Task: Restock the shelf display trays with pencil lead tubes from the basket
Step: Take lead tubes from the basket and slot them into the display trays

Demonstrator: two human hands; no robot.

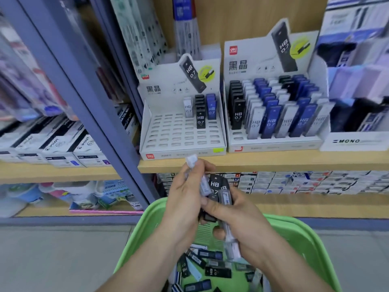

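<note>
Pinched white-cap tube (192,160) in L hand (185,199), bunch (214,184) clutched in R hand (242,220), both over basket (147,224).

Tube sticks up past L fingertips, cap toward shelf (273,162), prob. singled out so it can go end-first into a slot. R fingers wrap several black and grey tubes as ready stock, so no reaching down each time. Loose tubes (217,271) lie in basket right under the hands and close to shelf edge, keeping reach short. L tray (179,137) is mostly bare slots w/ a few tubes at back right, likely the one to fill. R tray (273,143) beside it looks nearly full. Neither hand touches a tray.
</note>
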